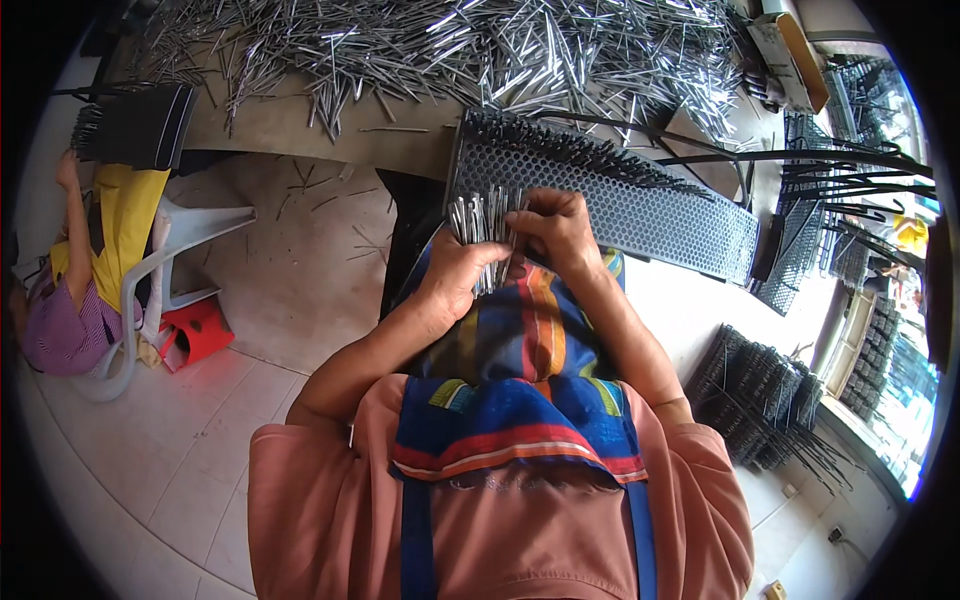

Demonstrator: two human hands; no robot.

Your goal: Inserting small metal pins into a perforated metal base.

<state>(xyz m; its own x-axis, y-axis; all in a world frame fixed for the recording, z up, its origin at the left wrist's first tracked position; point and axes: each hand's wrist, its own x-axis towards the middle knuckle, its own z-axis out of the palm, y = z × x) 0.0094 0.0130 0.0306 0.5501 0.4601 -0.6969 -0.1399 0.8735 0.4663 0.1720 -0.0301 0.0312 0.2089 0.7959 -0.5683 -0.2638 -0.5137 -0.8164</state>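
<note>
The left hand [455, 272] is found clamped on a bundle of metal rods [468, 218], the thumb laid across the near side and the rods projecting beyond it, with their lower ends showing below. The rods stand roughly side by side; the grip at about mid-length appears chosen to hold them as one packet while leaving the far ends exposed. The right hand [562, 235] is at the right edge of the same bundle, its thumb and fingertips drawn in close to the outermost rods; whether a single rod is pinched there cannot be told. This placement would suit handling rods at the edge without disturbing the left grip. Beneath the fingers lies a striped cloth [545, 320] over the lap, which probably shields the clothing. Directly beyond the fingers, and running off to their right, is a grey perforated panel [640, 222] with a row of dark pins [590, 150] along its far side; its nearness to the right fingers presumably saves reaching. Farther beyond the fingers, a heap of loose rods [400, 50] is spread over the desk [300, 140], apparently as stock within arm's reach. To the right of the fingers and nearer the body, well apart, a dark stack of racks [750, 400] stands on the floor. Well to the left of the fingers, another person [85, 290] sits in a white chair [130, 310], a red container [200, 332] just beside it.
</note>
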